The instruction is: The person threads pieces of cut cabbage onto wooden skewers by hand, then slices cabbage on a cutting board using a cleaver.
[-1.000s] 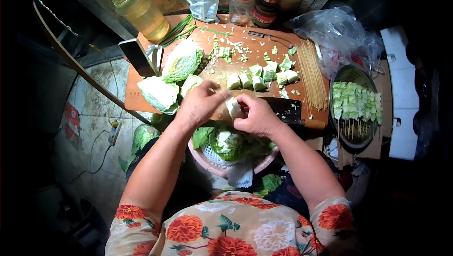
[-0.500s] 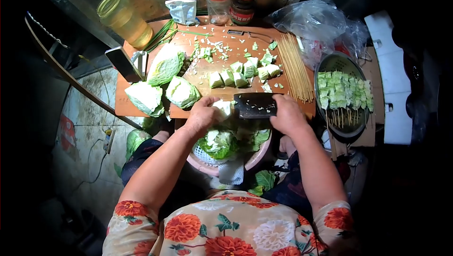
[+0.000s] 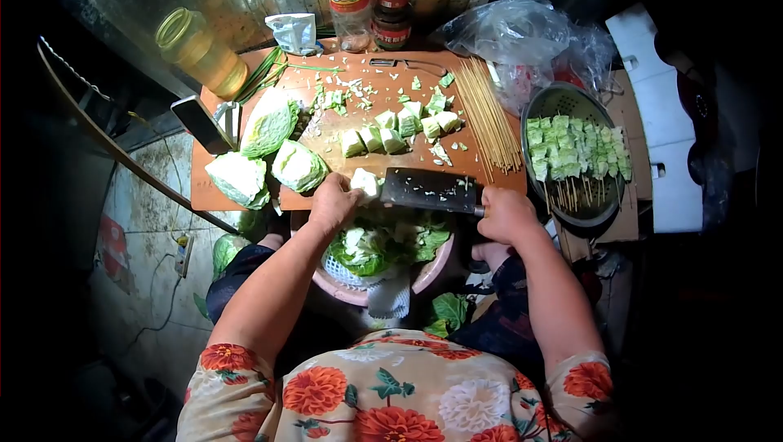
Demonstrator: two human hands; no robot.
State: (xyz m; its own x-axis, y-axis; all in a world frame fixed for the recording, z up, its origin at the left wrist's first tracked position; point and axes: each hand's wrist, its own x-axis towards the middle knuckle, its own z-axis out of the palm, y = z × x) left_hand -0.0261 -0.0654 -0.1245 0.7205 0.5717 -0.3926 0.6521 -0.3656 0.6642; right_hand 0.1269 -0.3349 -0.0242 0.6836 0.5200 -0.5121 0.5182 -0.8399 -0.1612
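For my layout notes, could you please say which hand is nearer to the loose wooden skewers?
Right. The right hand, holding the cleaver, is on the near side of the skewers; the left hand, at a cabbage piece, is farther off to their left.

Greens and reds before us
Our cabbage chunks are white and green, the cleaver blackish, the sticks straw-yellow, the tabletop orange-brown, the basin pink; the beige shirt carries red and white flowers with green leaves.
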